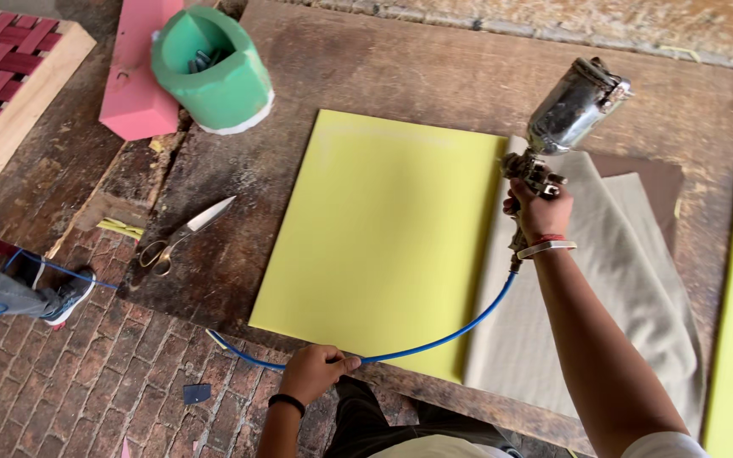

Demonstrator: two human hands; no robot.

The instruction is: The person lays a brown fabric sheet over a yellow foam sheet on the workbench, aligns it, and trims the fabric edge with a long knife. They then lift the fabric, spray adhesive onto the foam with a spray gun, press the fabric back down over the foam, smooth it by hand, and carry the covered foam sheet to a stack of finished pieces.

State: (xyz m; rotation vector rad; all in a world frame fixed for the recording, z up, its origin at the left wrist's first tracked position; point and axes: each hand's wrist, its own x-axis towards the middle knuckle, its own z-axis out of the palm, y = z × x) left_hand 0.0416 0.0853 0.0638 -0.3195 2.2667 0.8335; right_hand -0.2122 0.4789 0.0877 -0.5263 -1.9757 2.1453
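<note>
1. Gripping one blue air hose (434,343) at the near edge of the yellow foam sheet (375,237): left hand (316,371), fist closed round it.
2. Risking a snag or tug if slack drags over that sheet's corner.
3. Clasping one spray gun (557,136), right hand (540,212) wrapped on its handle, just right of the sheet above beige cloth (604,280); stray spray likely there.
4. Lying left of the sheet: one pair of scissors (184,233); beyond, one green foam roll (214,68).

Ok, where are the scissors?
In the head view, the scissors lie on the left part of the wooden board, left of the yellow sheet and below the green foam ring.
</note>
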